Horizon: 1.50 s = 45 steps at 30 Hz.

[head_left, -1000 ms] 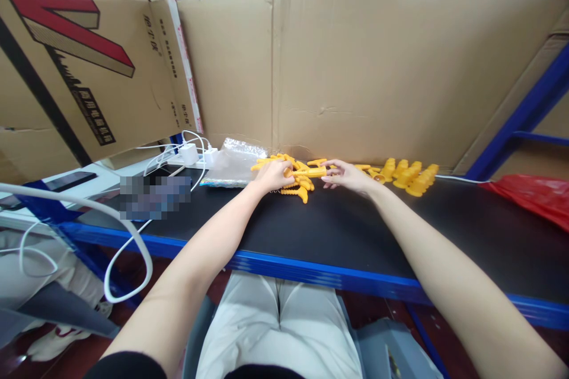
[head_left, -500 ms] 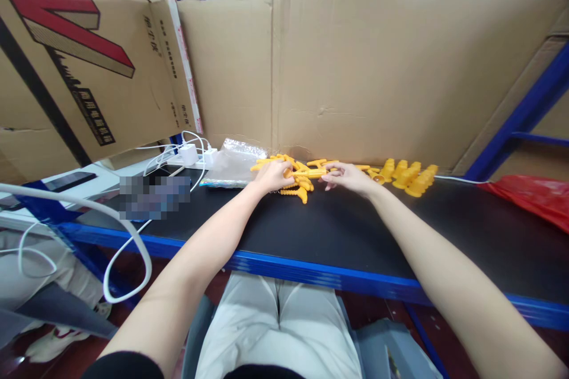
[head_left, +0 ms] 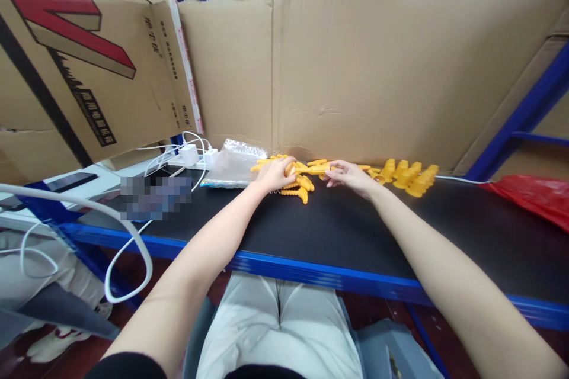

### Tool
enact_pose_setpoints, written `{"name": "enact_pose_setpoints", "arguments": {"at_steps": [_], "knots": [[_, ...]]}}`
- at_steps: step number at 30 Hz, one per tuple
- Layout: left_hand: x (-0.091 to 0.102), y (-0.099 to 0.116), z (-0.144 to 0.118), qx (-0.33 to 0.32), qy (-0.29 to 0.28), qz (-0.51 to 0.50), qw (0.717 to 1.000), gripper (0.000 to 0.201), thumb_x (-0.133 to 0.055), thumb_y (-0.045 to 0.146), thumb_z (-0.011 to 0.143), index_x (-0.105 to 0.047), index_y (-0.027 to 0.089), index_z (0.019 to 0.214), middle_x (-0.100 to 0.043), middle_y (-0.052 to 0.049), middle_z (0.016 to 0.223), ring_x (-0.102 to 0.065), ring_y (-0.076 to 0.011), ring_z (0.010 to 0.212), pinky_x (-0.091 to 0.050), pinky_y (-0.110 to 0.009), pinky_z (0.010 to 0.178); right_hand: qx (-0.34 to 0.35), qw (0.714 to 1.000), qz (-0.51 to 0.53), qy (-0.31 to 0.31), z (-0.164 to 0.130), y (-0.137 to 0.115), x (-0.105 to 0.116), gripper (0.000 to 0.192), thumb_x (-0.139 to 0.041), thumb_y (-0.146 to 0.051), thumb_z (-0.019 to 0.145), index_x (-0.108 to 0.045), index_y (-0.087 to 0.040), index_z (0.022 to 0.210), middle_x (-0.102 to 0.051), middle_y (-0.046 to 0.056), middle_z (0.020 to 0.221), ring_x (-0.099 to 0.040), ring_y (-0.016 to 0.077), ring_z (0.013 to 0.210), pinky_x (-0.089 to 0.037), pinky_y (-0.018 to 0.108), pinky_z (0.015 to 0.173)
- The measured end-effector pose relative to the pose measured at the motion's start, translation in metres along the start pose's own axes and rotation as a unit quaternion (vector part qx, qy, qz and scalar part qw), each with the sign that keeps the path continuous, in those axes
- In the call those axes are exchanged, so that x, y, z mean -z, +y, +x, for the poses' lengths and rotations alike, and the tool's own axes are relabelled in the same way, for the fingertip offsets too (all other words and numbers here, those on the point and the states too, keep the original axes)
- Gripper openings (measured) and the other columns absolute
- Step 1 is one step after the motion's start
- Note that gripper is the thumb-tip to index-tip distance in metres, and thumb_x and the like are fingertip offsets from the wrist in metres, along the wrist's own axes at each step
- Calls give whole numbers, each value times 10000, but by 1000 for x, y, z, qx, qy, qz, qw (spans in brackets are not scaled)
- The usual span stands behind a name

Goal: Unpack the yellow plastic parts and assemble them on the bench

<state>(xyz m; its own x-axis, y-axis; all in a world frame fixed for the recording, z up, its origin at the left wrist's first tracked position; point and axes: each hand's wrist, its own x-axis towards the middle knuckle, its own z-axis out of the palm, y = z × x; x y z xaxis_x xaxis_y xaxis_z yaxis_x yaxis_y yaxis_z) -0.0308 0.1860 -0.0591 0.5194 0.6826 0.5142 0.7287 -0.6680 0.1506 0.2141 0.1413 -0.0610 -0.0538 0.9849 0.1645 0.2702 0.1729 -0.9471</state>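
Observation:
A heap of small yellow plastic parts (head_left: 300, 185) lies on the black shelf top (head_left: 338, 231) by the cardboard wall. My left hand (head_left: 274, 174) is closed on a yellow part (head_left: 290, 169) at the left of the heap. My right hand (head_left: 349, 174) pinches a long yellow piece (head_left: 319, 169) that reaches toward the left hand. The two pieces meet between the hands. A row of upright yellow ribbed parts (head_left: 411, 177) stands just right of my right hand.
A crumpled clear plastic bag (head_left: 233, 163) lies left of the heap. White chargers and cables (head_left: 191, 154) sit further left, with a dark phone (head_left: 71, 180). A red bag (head_left: 531, 195) lies at the far right. Cardboard sheets (head_left: 355, 65) wall off the back.
My right hand has shifted slightly left, pushing the long yellow piece closer to the part in my left hand. My left hand has turned its part a little.

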Motion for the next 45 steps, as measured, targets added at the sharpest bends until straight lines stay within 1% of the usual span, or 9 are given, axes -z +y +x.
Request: {"name": "enact_pose_setpoints", "arguments": {"at_steps": [3,7,11,14,19,25,32,39,45], "knots": [[2,1,0,6,16,-11,1000,527,-503,372,846,-430,212,1342,-654,-73,1041,-618,-215,899,-457,-312,754,56,992,27,109,10,9,12,488,-762,-431,671,-516,-189,1016,-674,20,759,-627,129,576,-530,271,612],[0,-1,0,1,8,-11,1000,444,-475,316,859,-480,197,1288,-658,-74,1041,-619,-209,916,-461,-308,765,123,946,20,298,22,23,40,540,-714,-469,685,-438,-215,1074,-639,14,815,-645,157,646,-528,307,663],[-3,-2,0,-14,-2,-18,1000,407,-478,284,841,-528,191,1235,-667,-69,1022,-622,-213,916,-469,-315,769,130,903,-189,365,19,38,67,449,-643,-386,730,-457,-204,1097,-626,78,970,-629,187,705,-505,368,731],[-4,-1,1,-22,-12,-22,999,375,-476,263,827,-567,195,1185,-676,-58,997,-625,-215,909,-473,-321,769,132,859,-360,340,11,48,75,363,-586,-323,757,-506,-208,1091,-631,92,1006,-609,216,779,-464,392,800],[-2,1,1,-25,-24,-28,999,321,-469,257,833,-611,199,1114,-681,-52,957,-630,-205,877,-479,-314,763,102,817,-494,280,5,50,70,353,-515,-286,797,-515,-211,1142,-630,122,1100,-587,277,944,-422,419,824],[-3,1,1,-24,-30,-32,999,313,-470,264,828,-625,200,1092,-684,-47,928,-631,-197,867,-480,-301,753,77,787,-542,284,4,44,67,359,-487,-279,827,-509,-207,1178,-631,120,1120,-571,281,1002,-403,419,841],[-6,-1,2,-37,-29,-30,998,326,-458,260,818,-632,201,1087,-689,-42,932,-630,-193,854,-468,-288,719,35,760,-561,327,-3,39,82,372,-481,-292,827,-513,-192,1184,-627,137,1099,-564,281,997,-368,432,877],[-2,2,1,-25,-49,-39,998,282,-480,250,806,-652,206,1025,-693,-38,896,-632,-193,817,-459,-281,689,-33,777,-555,295,1,57,96,421,-523,-254,775,-530,-171,1188,-625,159,1106,-580,295,999,-427,451,846],[-1,3,1,-27,-53,-38,998,263,-481,269,817,-671,204,986,-692,-38,869,-627,-188,794,-455,-279,679,-75,803,-551,212,7,69,98,462,-541,-278,780,-571,-185,1231,-572,193,1244,-526,374,1121,-398,599,894]]}}
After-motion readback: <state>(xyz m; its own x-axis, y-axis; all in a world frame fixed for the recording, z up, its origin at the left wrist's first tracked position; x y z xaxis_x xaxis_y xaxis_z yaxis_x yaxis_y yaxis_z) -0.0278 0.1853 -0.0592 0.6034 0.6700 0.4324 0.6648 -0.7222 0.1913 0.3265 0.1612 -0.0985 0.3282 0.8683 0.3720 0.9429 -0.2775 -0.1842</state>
